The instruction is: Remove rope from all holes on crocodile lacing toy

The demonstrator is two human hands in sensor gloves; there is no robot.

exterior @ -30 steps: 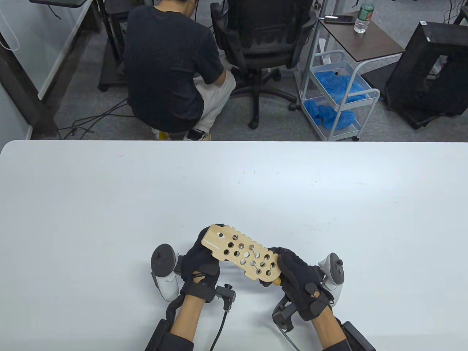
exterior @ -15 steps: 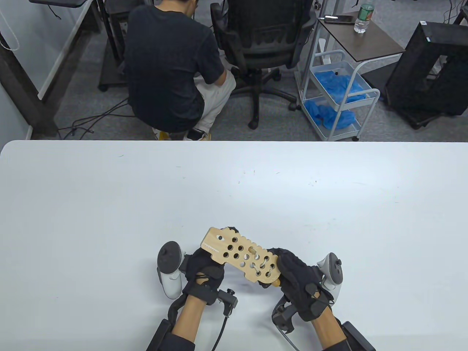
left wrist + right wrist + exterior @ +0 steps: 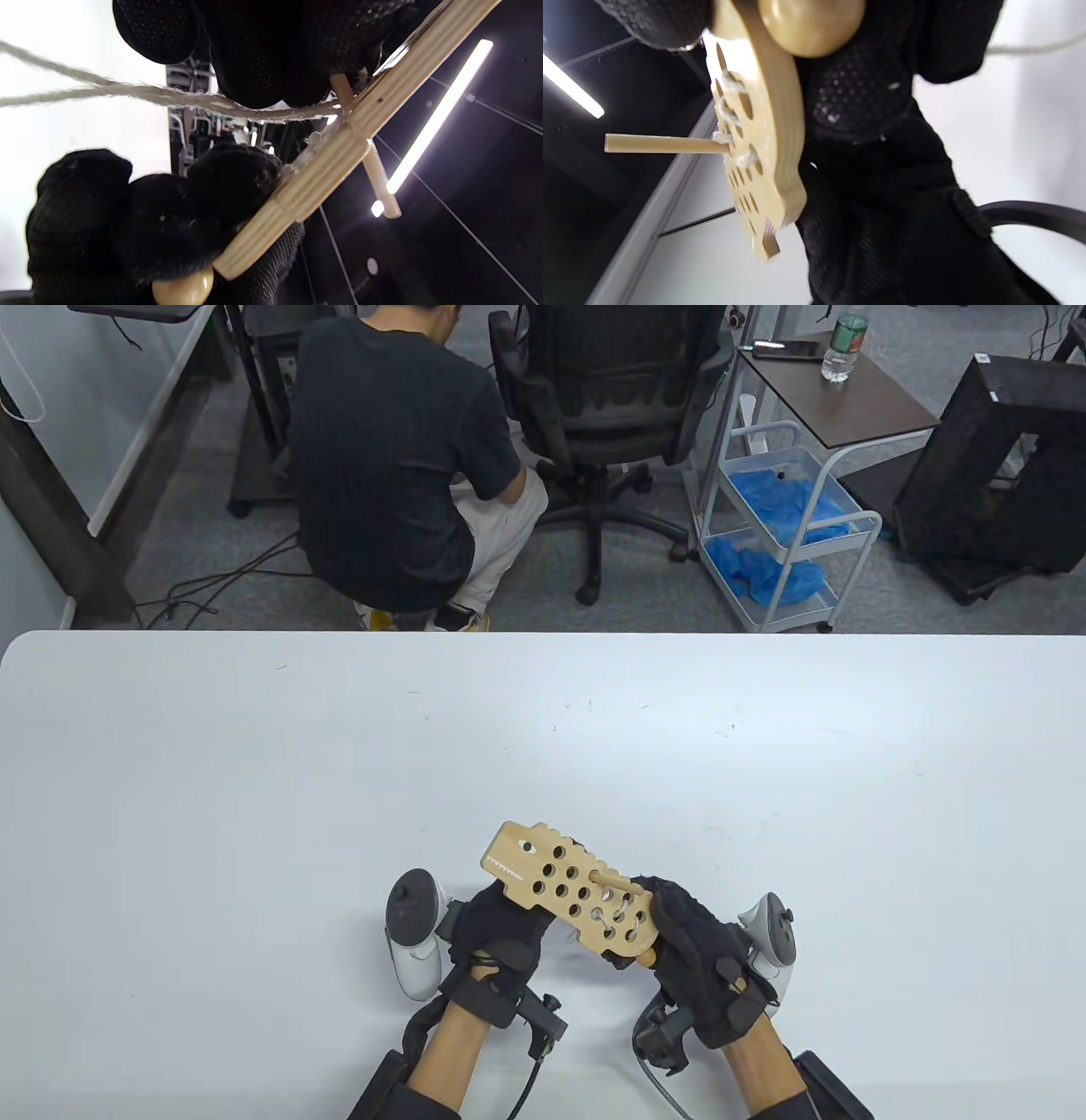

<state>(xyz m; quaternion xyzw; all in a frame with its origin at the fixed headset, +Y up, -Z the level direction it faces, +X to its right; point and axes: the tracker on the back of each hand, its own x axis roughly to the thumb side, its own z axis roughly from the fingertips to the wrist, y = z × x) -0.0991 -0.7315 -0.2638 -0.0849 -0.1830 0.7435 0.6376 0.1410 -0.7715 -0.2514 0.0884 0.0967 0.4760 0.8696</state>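
Note:
The wooden crocodile board [image 3: 570, 895] is held off the table, head to the upper left. My right hand [image 3: 679, 929] grips its tail end, next to a round wooden ball [image 3: 810, 25]. Pale rope [image 3: 617, 918] still crosses several holes near the tail. A wooden needle [image 3: 612, 884] sticks up out of one hole. My left hand [image 3: 507, 923] reaches under the board's middle. In the left wrist view its fingers [image 3: 254, 55] close on the needle's lower end below the board [image 3: 339, 156]. Two loose rope strands [image 3: 161, 95] trail away under the board.
The white table [image 3: 254, 780] spreads wide on all sides of the hands. Beyond its far edge a person [image 3: 399, 458] crouches beside an office chair [image 3: 611, 398]. A cart with blue cloths [image 3: 780, 534] stands further right.
My left hand has slid right beneath the board. The board has turned and its head now lies more to the right. The needle stands further out of its hole.

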